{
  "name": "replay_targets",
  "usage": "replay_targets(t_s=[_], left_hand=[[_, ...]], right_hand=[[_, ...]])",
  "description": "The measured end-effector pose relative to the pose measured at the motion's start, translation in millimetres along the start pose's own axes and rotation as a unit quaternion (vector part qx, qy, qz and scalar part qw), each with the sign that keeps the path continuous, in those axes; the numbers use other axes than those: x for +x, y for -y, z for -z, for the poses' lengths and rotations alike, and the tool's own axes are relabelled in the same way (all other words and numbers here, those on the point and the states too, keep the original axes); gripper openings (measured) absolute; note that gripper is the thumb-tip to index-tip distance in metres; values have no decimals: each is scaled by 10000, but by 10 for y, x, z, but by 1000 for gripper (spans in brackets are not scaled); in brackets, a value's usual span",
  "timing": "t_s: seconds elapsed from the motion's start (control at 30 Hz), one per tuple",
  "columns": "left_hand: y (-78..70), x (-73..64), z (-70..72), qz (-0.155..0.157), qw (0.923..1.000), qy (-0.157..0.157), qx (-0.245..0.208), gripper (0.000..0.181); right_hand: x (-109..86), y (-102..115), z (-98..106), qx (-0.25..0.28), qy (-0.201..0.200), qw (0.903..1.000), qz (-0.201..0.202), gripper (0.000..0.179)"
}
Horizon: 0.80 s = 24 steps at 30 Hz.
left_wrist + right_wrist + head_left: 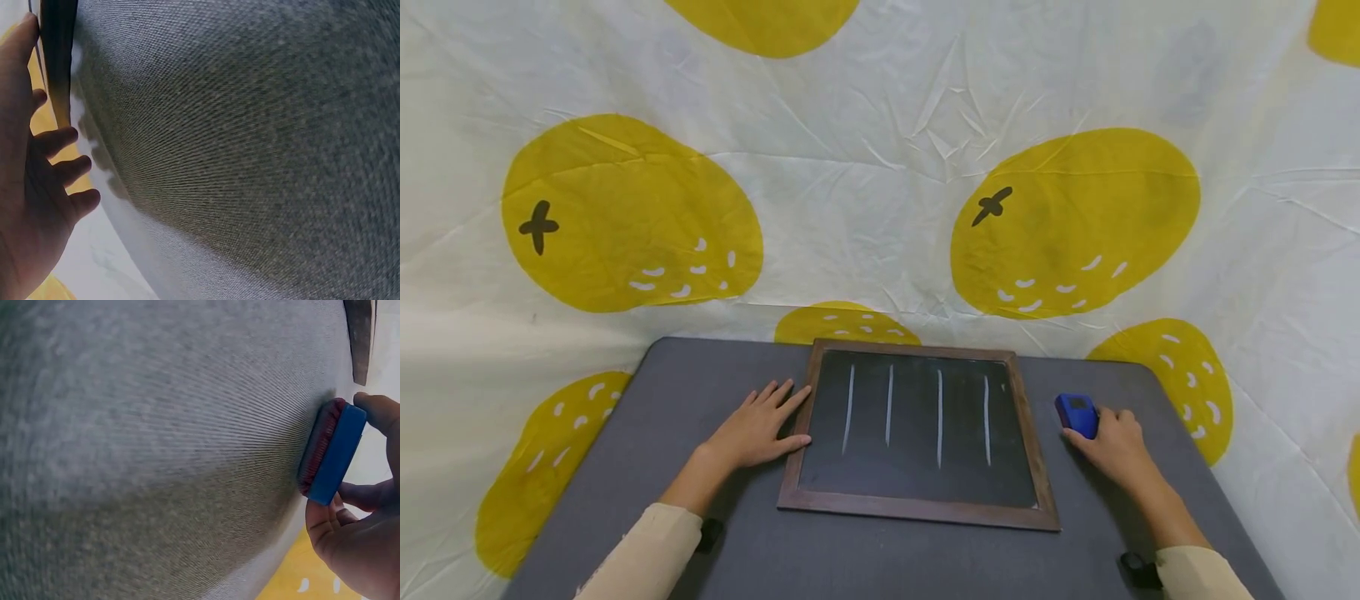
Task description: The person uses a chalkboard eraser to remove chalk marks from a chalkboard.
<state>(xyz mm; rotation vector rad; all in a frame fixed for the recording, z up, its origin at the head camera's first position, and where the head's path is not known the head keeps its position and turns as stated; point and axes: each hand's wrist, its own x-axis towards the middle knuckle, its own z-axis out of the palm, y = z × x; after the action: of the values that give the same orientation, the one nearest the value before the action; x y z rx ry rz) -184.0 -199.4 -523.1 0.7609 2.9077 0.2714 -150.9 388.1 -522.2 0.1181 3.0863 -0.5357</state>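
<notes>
Nearest, cream sleeves (640, 550) reach in from the near side of the wood-framed chalkboard (915, 425), the left hand (756, 432) spread with thumb and index finger touching its left frame, the right hand (1116, 446) pinching a blue chalkboard eraser (1078, 414) just beyond its right frame. Four white chalk lines (939, 421) mark the chalkboard, which lies on a gray table (880, 562) before a fruit-printed white cloth (857, 192).

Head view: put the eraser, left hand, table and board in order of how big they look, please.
1. Table, running out of the frame
2. Board
3. Left hand
4. Eraser, partly covered by fingers
</notes>
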Motion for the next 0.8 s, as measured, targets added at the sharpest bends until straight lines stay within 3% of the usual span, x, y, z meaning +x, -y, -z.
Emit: replay_targets(t_s=[0.3, 0.8], left_hand=[[26, -3, -64, 4, 9997, -5, -227, 83], [30, -16, -36, 41, 9991, 77, -411, 82]], right_hand=[[16, -34, -51, 73, -130, 9999, 0, 83], [11, 21, -42, 195, -200, 9996, -101, 80]])
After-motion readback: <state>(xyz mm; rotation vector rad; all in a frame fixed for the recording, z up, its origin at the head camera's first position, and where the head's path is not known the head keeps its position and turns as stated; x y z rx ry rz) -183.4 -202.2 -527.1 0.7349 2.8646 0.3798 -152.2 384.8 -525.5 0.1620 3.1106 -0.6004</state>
